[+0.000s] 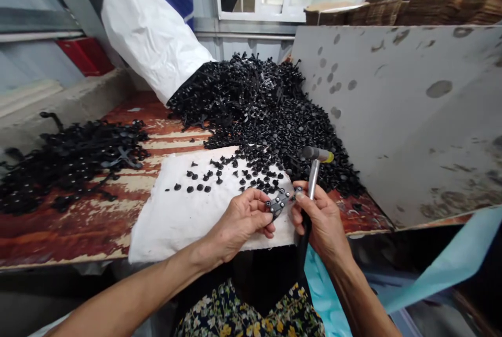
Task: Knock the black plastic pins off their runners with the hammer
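My left hand (245,214) pinches a small dark strip with shiny round studs (279,202) between thumb and fingers, over the edge of a white cloth (176,230). My right hand (319,217) is closed round the handle of a small hammer (314,177), its grey, yellow-ended head pointing up. At the right fingertips is a small dark piece with a shiny stud (298,189); I cannot tell whether it joins the strip. Several loose black plastic plugs (207,188) lie on the cloth just beyond my hands.
A large heap of black plastic parts (266,107) spills from a white sack (152,34) onto the worn red table (58,237). Assembled dark pieces (78,159) are piled at the left. A stained grey board (400,107) stands along the right; light-blue sheeting (451,264) hangs below it.
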`<move>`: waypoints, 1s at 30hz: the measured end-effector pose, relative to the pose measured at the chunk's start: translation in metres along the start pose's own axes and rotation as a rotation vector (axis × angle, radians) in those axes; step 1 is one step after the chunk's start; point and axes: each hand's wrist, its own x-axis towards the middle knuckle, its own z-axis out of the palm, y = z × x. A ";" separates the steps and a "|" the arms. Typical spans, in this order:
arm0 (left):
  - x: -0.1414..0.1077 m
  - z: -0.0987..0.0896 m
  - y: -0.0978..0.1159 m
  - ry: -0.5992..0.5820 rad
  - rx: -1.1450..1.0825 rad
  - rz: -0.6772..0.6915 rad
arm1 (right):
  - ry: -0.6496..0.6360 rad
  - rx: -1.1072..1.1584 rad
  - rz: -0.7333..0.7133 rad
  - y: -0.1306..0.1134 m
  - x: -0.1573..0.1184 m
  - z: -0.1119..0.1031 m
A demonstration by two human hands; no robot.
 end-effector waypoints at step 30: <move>-0.068 -0.109 0.031 0.419 0.307 0.044 | -0.224 -0.053 0.298 0.031 -0.079 0.055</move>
